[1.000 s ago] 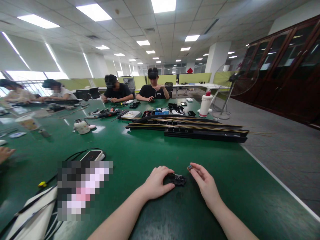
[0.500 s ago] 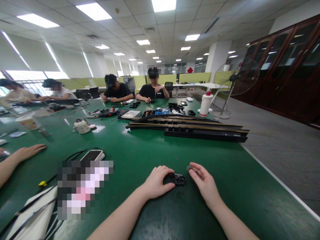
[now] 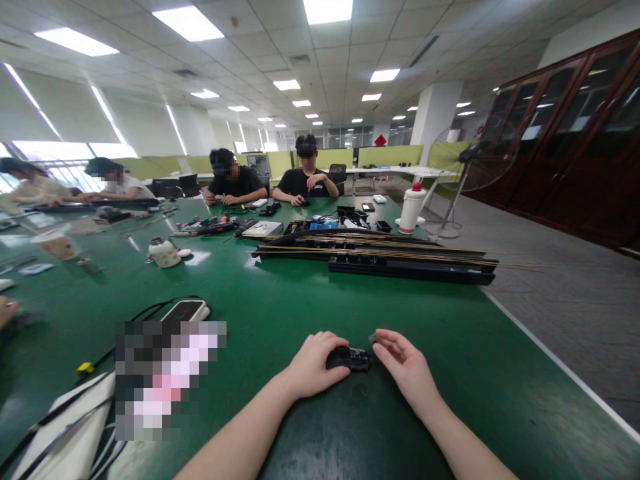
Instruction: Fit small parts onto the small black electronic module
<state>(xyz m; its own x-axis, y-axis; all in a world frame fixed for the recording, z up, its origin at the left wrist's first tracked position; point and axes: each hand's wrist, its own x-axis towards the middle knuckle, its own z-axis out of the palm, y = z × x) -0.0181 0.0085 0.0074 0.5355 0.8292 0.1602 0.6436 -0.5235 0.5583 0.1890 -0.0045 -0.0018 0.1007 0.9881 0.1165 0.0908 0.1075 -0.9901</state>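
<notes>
Left hand (image 3: 315,368) grips black electronics housing (image 3: 357,359) on green tabletop (image 3: 260,307); right hand (image 3: 406,360) fingertip-pinches small part (image 3: 373,339) just off its right end. Beyond: black rails (image 3: 410,269), brass-coloured rods (image 3: 430,250) over them, red-capped white bottle (image 3: 412,212). Co-worker's black shirt (image 3: 295,185): lettering unreadable.

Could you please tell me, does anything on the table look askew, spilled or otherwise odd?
The thin brass-coloured rods stand out: they jut past the right end of the black rails, apparently beyond the edge of the green table, unsupported. I see no spill.
</notes>
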